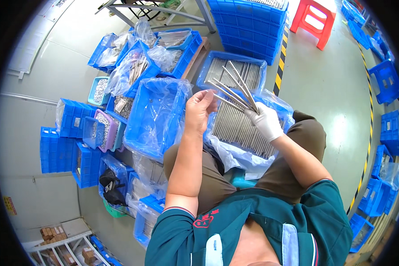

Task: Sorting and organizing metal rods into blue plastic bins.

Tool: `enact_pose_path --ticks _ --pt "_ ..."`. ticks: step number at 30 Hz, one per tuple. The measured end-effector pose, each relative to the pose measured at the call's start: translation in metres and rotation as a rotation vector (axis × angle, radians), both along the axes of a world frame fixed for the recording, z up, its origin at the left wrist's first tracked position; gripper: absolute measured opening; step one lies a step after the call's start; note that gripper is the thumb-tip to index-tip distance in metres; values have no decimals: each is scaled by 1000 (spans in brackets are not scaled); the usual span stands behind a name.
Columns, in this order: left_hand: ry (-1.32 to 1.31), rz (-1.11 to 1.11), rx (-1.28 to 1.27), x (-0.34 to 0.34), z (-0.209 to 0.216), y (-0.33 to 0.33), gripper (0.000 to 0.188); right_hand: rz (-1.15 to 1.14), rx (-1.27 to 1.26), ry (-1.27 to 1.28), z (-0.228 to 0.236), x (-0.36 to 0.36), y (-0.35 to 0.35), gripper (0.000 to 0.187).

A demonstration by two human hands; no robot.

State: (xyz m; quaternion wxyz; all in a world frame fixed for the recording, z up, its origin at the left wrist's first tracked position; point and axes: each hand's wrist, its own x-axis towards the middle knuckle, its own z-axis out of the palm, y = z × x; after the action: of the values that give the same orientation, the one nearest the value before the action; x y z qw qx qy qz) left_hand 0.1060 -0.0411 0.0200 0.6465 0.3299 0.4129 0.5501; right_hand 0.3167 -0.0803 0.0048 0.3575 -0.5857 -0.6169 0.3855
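Note:
My right hand (265,122), in a white glove, is closed around the lower ends of several slim metal rods (240,91). They fan out up and to the left. My bare left hand (200,108) has its thumb and fingers curled together beside the far ends of these rods. One rod's tip comes right up to its fingertips; whether they pinch it I cannot tell. Beneath my hands, between my knees, a lined blue crate (284,106) holds rows of similar rods (244,131). Just beyond it, another blue crate (202,73) contains more rods in rows.
To the left lies a large blue crate with a clear plastic liner (157,117). Past it, baskets of small metal parts (101,91) and blue bins (57,148) are crowded together. Stacked blue crates (250,31) and a red stool (314,22) stand ahead. Striped floor tape (281,66) runs alongside.

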Motion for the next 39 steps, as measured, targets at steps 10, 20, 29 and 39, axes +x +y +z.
enact_pose_path --ticks 10,20,29,39 --pt "157 127 82 -41 17 4 14 109 -148 -30 2 21 1 24" --pt "-31 -85 15 -29 12 -2 16 204 -356 205 10 15 -5 21" --pt "47 -152 24 -21 11 -5 18 219 -407 361 6 16 -5 20" --pt "86 115 185 -40 26 1 15 240 -444 326 8 18 -4 24"
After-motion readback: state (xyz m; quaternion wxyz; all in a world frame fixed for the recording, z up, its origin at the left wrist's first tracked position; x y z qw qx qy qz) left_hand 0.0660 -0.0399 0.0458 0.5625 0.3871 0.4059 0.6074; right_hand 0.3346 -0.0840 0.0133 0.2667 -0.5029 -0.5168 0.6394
